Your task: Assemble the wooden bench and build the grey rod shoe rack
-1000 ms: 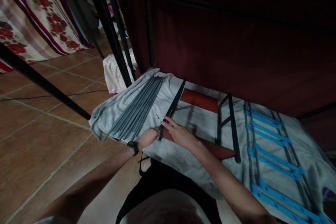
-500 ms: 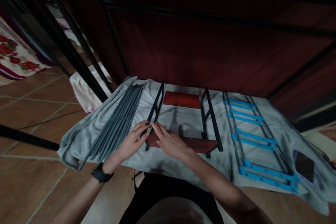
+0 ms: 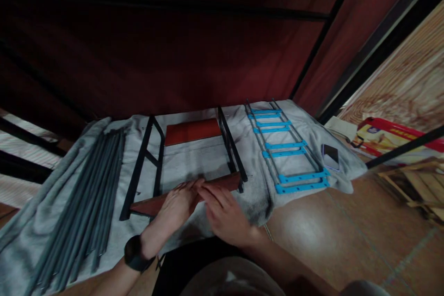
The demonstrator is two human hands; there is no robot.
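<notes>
Grey cloth [image 3: 194, 159] fills much of the lower half, black frame [image 3: 137, 171] on it left of centre, its near reddish-brown board [image 3: 225, 182] at lower middle, long axis left-right, climbing rightward. Left hand [image 3: 178, 202] is over it, so nearer; right hand [image 3: 226, 215] is just below. Fingertips are together, can't tell if either's gripping

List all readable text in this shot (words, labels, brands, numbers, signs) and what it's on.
None legible.
Red-and-yellow box: pale lettering on the red band, too blurred to read.
Phone: no text can be made out on it.
Watch: too dark to read.
Red-brown board, black frame, gray rods, blue bars: no lettering visible.
</notes>
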